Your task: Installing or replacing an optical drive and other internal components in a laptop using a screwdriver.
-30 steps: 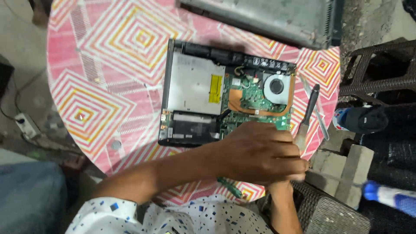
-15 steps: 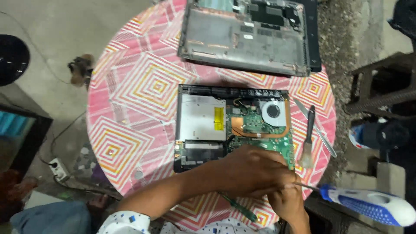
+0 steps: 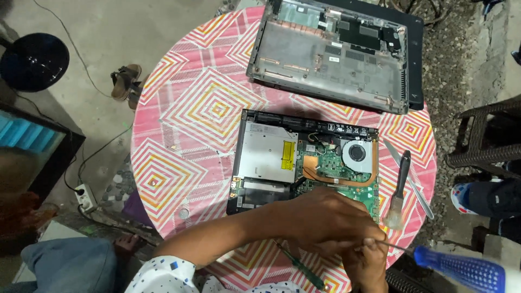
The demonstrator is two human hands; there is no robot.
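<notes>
Soft, even daylight falls from above; shadows are faint. The desk [image 3: 179,135] is sharp, its surroundings dimmer, the bottom edge slightly blurred.

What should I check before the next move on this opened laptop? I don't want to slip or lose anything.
1. Opened laptop base lies flat on the round pink patterned table: ok.
2. Left hand rests over the green circuit board: ok.
3. Blue-handled screwdriver in right hand: grip cannot tell.
4. Tip seated: cannot tell, hidden.
5. Black-handled brush near the table edge: not ok.
</notes>
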